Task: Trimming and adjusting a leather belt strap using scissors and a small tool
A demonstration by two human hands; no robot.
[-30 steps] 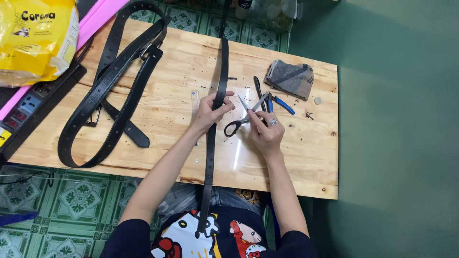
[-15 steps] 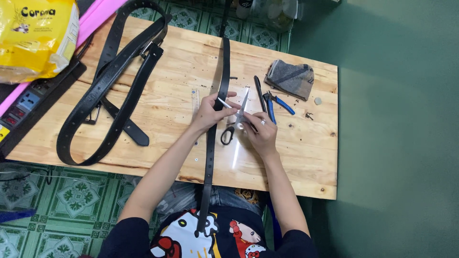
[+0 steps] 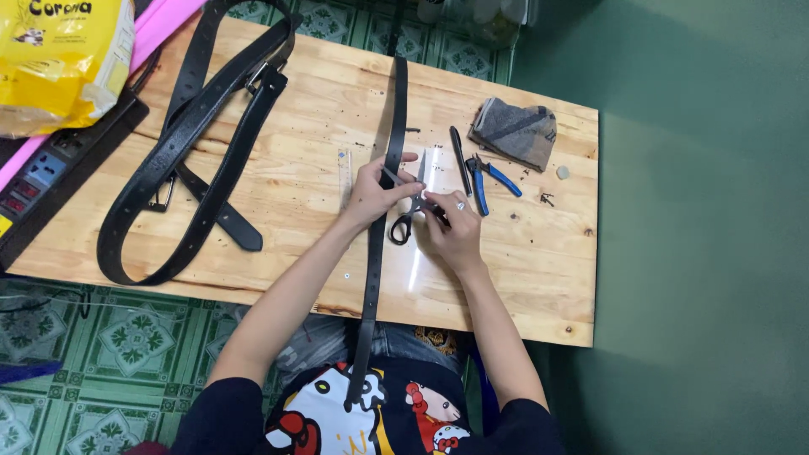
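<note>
A long black leather belt [image 3: 394, 109] runs down the middle of the wooden table [image 3: 539, 278] and hangs over the near edge onto my lap. My left hand [image 3: 371, 194] pinches the belt about halfway along, thumb on top. My right hand [image 3: 451, 229] grips black-handled scissors [image 3: 410, 206], whose blades point up and away, right beside the belt at my left fingers. Whether the blades touch the belt I cannot tell.
Several more black belts [image 3: 202, 143] lie coiled at the left. A clear ruler [image 3: 344, 179] lies left of my hand. A black pen [image 3: 459, 158], blue-handled pliers [image 3: 487, 179] and a folded grey cloth [image 3: 516, 131] sit at the right. A yellow bag [image 3: 59, 59] and a power strip [image 3: 34, 181] are far left.
My right hand has swung the scissors from lying slanted right of the belt to standing nearly upright against it, and has moved slightly left toward my left hand.
</note>
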